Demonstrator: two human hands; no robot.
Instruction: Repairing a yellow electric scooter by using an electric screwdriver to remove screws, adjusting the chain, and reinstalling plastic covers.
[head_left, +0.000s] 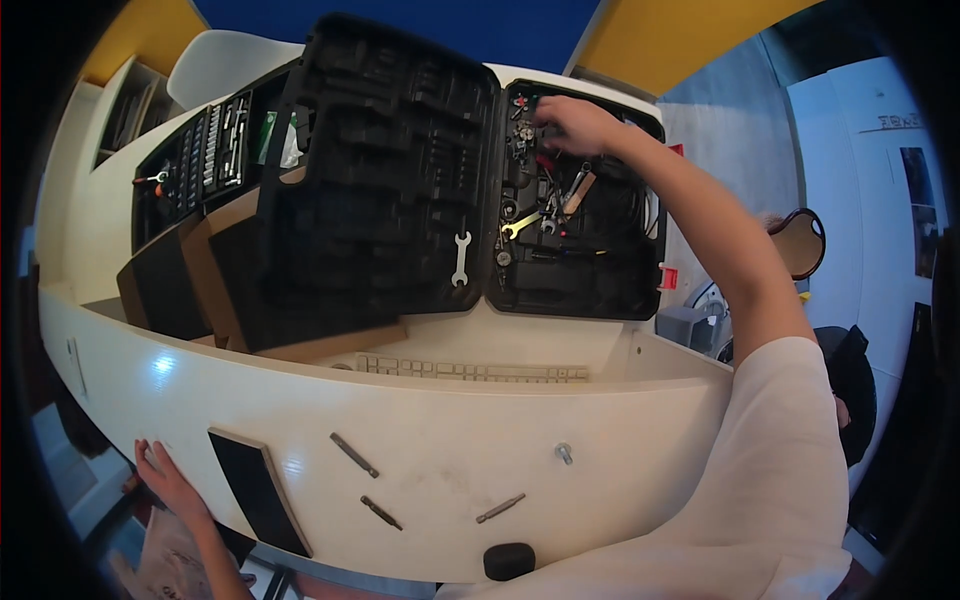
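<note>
My right hand (578, 124) reaches over the far part of an open black tool case (590, 292). Its fingers bend down among small loose tools; their tips are blurred, and whether they hold anything is unclear. Below it in the case lie a yellowish open-end wrench (521, 226) and a wooden-looking strip (579, 193). A silver double open-end wrench (461, 259) rests on the case's lid (385, 150). My left hand (172, 485) is at the left edge of the white counter (440, 430), fingers stretched out, holding nothing, beside a flat black board (258, 490).
Three driver bits (355, 455) (382, 513) (501, 508), a bolt (564, 453) and a small black case (509, 561) lie on the near counter. Behind the raised ledge are a keyboard (470, 372) and a cardboard box (225, 270). A socket set (210, 150) sits at the far left.
</note>
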